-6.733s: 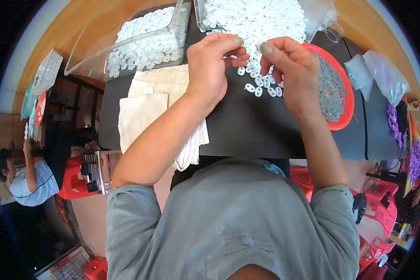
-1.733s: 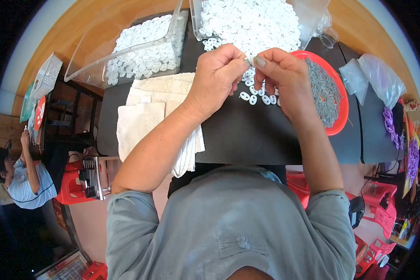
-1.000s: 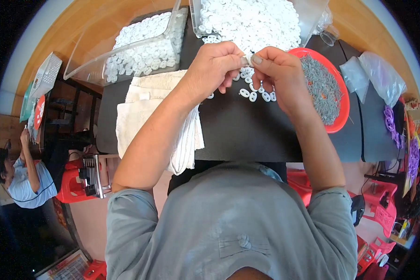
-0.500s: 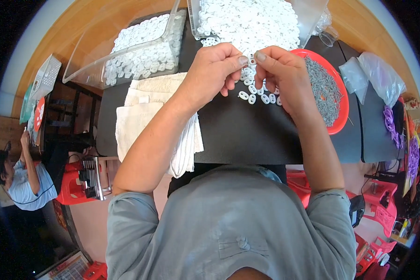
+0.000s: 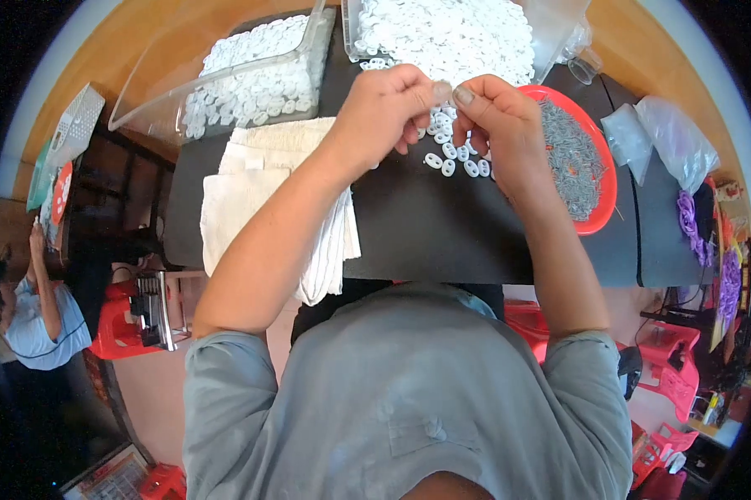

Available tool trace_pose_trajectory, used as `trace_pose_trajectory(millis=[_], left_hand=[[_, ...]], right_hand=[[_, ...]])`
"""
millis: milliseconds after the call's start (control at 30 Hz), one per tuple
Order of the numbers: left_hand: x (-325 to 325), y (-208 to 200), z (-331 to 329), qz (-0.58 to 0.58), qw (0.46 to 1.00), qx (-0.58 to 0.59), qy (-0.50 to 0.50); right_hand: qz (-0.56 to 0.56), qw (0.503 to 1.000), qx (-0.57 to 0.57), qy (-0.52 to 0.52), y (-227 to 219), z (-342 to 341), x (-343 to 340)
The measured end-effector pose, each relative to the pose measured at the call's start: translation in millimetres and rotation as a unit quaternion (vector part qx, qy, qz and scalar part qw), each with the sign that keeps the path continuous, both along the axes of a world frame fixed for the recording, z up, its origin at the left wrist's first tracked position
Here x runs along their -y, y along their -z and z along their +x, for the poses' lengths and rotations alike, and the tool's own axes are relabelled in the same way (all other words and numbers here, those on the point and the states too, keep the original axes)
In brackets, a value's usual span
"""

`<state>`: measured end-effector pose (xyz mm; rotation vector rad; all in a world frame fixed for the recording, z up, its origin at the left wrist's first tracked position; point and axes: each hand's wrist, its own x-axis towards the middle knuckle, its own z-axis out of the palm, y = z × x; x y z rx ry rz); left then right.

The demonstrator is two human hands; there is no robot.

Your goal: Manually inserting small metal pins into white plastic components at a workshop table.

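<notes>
My left hand (image 5: 388, 112) and my right hand (image 5: 500, 125) meet above a black mat (image 5: 425, 225), fingertips pinched together on a small white plastic piece (image 5: 444, 90). Several loose white oval pieces (image 5: 455, 158) lie on the mat just below my fingers. Behind them is a large heap of the same white pieces (image 5: 450, 37). A red round tray (image 5: 602, 179) holding small grey metal parts (image 5: 571, 158) sits right of my right hand.
A clear plastic bin (image 5: 250, 79) with white pieces stands at the far left. Folded white towels (image 5: 259, 192) lie under my left forearm. Clear plastic bags (image 5: 667, 142) lie at the right. Another person (image 5: 34, 317) sits at the lower left, beside red stools.
Both hands stay pinched together over the mat; they have shifted only slightly, with the fingers working the small piece between them.
</notes>
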<state>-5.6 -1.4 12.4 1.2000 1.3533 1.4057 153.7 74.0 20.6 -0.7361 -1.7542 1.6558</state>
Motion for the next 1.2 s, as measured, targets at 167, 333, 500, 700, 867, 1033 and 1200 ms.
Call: trace_pose_trajectory(millis=[167, 333, 500, 700, 867, 1033, 1200], left_hand=[[-9, 2, -19, 0.023, 0.991, 0.028, -0.125], [-13, 12, -20, 0.046, 0.988, 0.009, -0.150], [-22, 22, -16, 0.140, 0.977, -0.032, -0.160], [-21, 19, -15, 0.141, 0.971, -0.088, -0.170], [-14, 14, -14, 0.104, 0.981, -0.051, -0.155], [-13, 13, -14, 0.115, 0.978, -0.058, -0.161], [-17, 19, -14, 0.144, 0.972, -0.072, -0.171]], right_hand=[[0.499, 0.833, 0.237, -0.029, 10, -6, 25], [0.617, 0.706, 0.337, -0.084, 34, -16, 46], [0.627, 0.677, 0.369, -0.109, 32, -17, 46], [0.621, 0.663, 0.395, -0.134, 27, -22, 44], [0.616, 0.666, 0.398, -0.138, 28, -24, 44], [0.640, 0.652, 0.377, -0.150, 31, -23, 43], [0.615, 0.671, 0.375, -0.173, 25, -29, 35]])
